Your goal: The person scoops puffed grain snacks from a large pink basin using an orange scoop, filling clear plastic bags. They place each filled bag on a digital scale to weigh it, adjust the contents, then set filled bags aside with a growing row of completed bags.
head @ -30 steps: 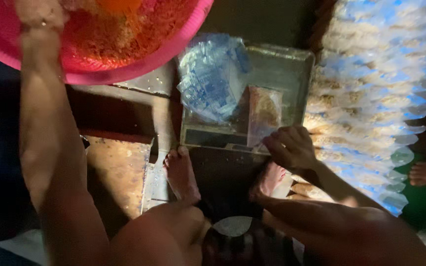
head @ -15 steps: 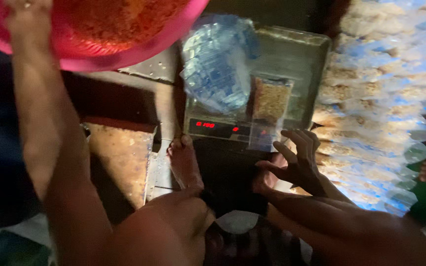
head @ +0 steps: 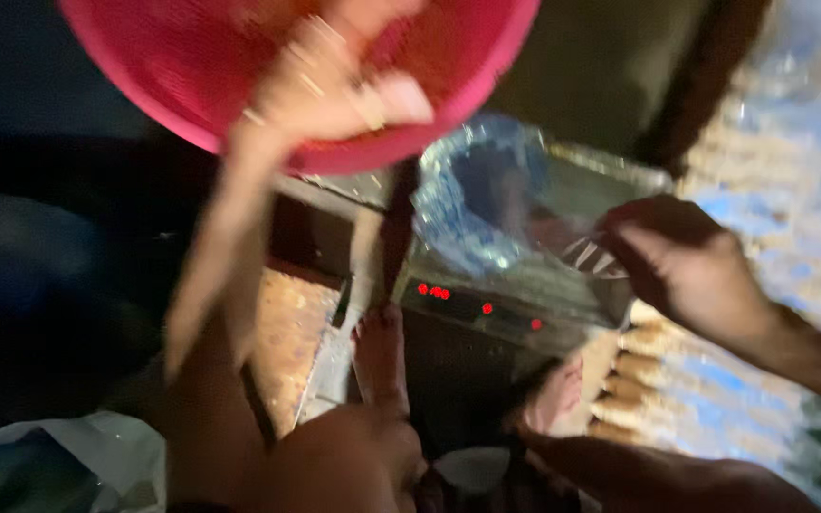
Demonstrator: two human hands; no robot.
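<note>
My left hand [head: 334, 90] reaches up into a big pink basin [head: 144, 76] of orange-brown snack, fingers curled. Motion blur hides whether it holds anything. My right hand [head: 686, 261] hovers over the right side of a metal weighing scale [head: 486, 309] with red digits, its fingers pinched on a small clear packet [head: 589, 255] at the pan. A bunch of clear blue-tinted plastic bags [head: 467, 204] lies on the left of the scale's pan.
My bare feet [head: 382, 356] rest just in front of the scale, one on each side. Rows of filled packets [head: 715, 399] are spread on the right. A low wooden board [head: 287, 342] lies left of the feet. The far left is dark.
My left hand has moved from the basin's rim into the basin. My right hand has risen from near my foot to the packet on the scale. The view has shifted.
</note>
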